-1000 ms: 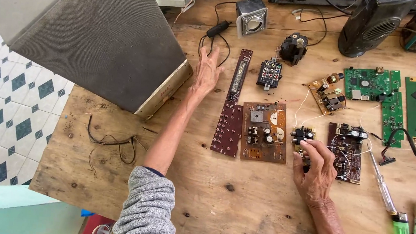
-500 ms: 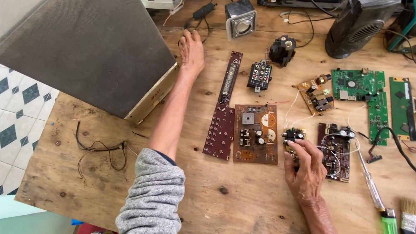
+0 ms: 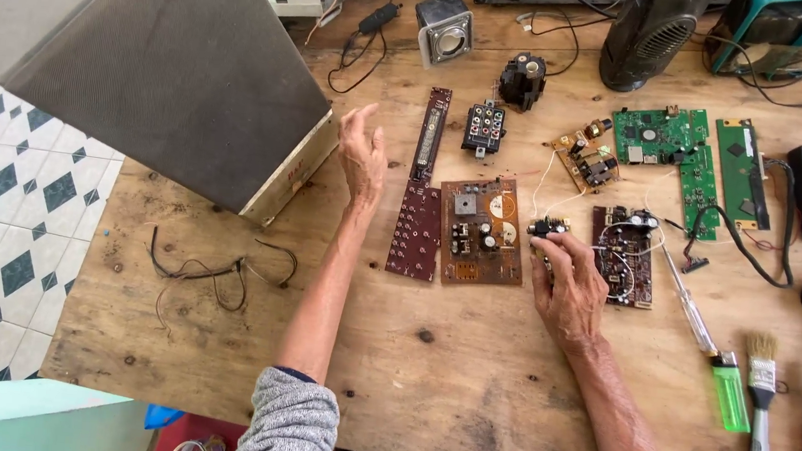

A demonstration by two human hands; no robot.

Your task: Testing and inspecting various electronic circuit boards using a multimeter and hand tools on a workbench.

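In the head view, a small circuit board (image 3: 547,231) with black components and thin white wires is pinched under the fingertips of the right hand (image 3: 569,293), whose fingers are curled together on it. Relative to the large brown circuit board (image 3: 481,231), this small board lies just to the right, touching or nearly touching its edge, with a dark wired board (image 3: 624,255) on the far side of it. The left hand (image 3: 362,154) is held up to the left of the brown board, fingers apart and holding nothing, just beside a long dark strip board (image 3: 417,229) and near the grey speaker cabinet (image 3: 173,70). All of this rests on the wooden bench (image 3: 425,392).

The small board is judged to be light and stiff but fragile: its soldered parts and fine wires could be bent or torn off. It is best taken by its bare edges, not by the components or leads, and lifted gently, since the wires appear to be tied to neighbouring parts.
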